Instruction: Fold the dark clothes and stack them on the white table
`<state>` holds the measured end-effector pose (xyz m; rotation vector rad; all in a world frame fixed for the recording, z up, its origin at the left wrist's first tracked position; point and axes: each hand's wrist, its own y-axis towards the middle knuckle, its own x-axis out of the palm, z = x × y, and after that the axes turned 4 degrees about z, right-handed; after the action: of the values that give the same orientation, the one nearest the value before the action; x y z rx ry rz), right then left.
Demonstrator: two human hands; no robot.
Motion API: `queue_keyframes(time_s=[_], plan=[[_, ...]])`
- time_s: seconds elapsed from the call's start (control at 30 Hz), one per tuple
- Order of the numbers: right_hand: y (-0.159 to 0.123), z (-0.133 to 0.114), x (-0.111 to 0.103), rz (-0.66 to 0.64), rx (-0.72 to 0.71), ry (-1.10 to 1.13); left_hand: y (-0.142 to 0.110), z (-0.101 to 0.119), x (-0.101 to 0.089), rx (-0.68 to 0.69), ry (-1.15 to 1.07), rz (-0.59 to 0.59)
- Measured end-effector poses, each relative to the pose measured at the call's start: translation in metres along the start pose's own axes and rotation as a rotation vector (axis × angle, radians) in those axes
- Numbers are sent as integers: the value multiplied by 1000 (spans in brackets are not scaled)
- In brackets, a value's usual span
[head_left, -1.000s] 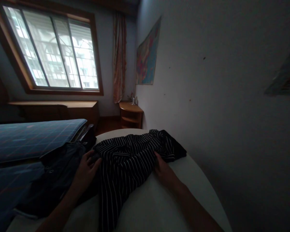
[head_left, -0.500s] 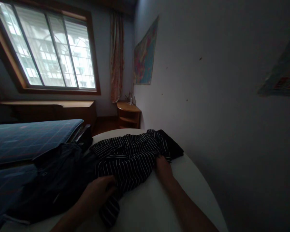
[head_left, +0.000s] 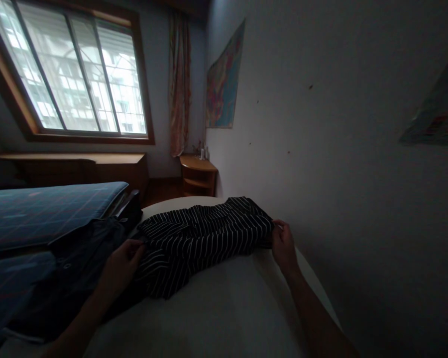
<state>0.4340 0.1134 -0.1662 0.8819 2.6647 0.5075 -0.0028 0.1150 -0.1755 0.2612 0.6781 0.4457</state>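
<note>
Dim room, daylight entering through a wood-framed sliding window point(head_left: 78, 74) at far left, with a faded orange patterned curtain point(head_left: 179, 89) hanging to its right. Pale wall point(head_left: 339, 99) on the right carries a coloured paper map point(head_left: 226, 79) and, at the picture's edge, a second printed sheet point(head_left: 442, 119), contents not legible. Below the curtain, in the corner, stands a curved brown wooden shelf unit point(head_left: 197, 169) with small items on top, too small to identify. Foreground surface is a white desk with a rounded edge point(head_left: 224, 318). Across its far part lies a black cloth garment with thin white stripes point(head_left: 212, 243), spread sideways, creased, its near edge uneven and lower at the left. Both hands are bare and well apart, one at each end of the striped garment. Left hand point(head_left: 125, 261) has thumb and fingers closed on the cloth at the left end; right hand point(head_left: 283, 246) pinches the right end near the desk's far-right edge. Left of the garment, a plain dark cloth item point(head_left: 82, 268) lies beneath and beside the left forearm, next to a blue plaid mattress point(head_left: 48, 209). Details within the dark folds cannot be determined.
</note>
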Motion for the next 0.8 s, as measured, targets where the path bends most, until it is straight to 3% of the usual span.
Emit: queue_keyframes(time_s=[0.1,0.2,0.3,0.4,0.6,0.7,0.8], plan=[[-3,9,6,-205,-89,55,-11,9,6,113,-20,-39],[-12,11,8,-459,-142,-92,-26,22,7,394,10,-86],[-19,12,9,-559,-233,-409,-43,33,8,608,121,-437],[-23,11,10,-620,-297,-660,-54,36,10,602,241,-697],[-25,0,11,-728,-424,-836,-52,26,6,525,237,-746],[-22,-8,7,-683,-372,-682,-46,21,4,476,191,-711],[-14,-18,-3,-607,-261,-397,-37,21,3,402,103,-594]])
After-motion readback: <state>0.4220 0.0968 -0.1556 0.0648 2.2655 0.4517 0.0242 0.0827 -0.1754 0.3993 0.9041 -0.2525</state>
